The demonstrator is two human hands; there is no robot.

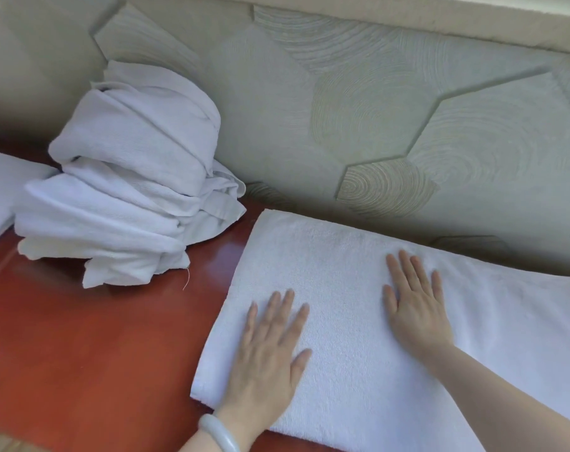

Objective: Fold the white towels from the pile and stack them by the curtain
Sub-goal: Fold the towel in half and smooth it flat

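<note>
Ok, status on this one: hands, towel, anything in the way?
Left hand and right hand open, flat on the spread towel. Unfolded pile sits apart at left. Nothing blocking the towel.

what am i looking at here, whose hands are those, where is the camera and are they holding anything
There is no machine here. A person wears one wide-angle camera on the head, so the single picture looks forward and down at their own two bare hands. The left hand, with a pale bangle on its wrist, and the right hand both lie flat on a white towel, fingers straight. They press on it and grip nothing. The towel is spread on a glossy red-brown table. To the left sits a rumpled pile of white towels waiting to be folded. Behind is a pale patterned backdrop.
</note>
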